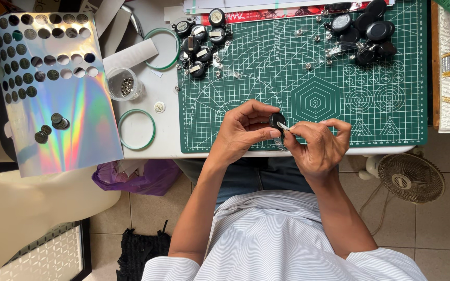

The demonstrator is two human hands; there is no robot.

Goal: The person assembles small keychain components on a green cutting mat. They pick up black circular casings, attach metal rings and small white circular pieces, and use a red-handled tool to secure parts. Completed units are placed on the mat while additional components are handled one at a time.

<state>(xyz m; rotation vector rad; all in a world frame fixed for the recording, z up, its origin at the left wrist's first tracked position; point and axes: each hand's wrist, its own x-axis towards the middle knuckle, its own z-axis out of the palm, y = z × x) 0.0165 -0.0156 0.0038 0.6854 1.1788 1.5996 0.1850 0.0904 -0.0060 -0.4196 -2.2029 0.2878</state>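
a white tabletop [147,148] carries a green cutting mat [339,112] above a tiled floor [444,234]. at the mat's near edge, the left hand [240,130] grips a small black round reel [277,121] in closed fingers, while the right hand [319,145] pinches a thin silver clip [283,126] against it. beyond the fingers lie two heaps of black reels [201,39], [368,31], with open mat between. left of the fingers sit two green rings [136,129], a clear cup [122,83] and a holographic punched sheet [53,88]. a small fan [410,177] stands on the floor right of the fingers.
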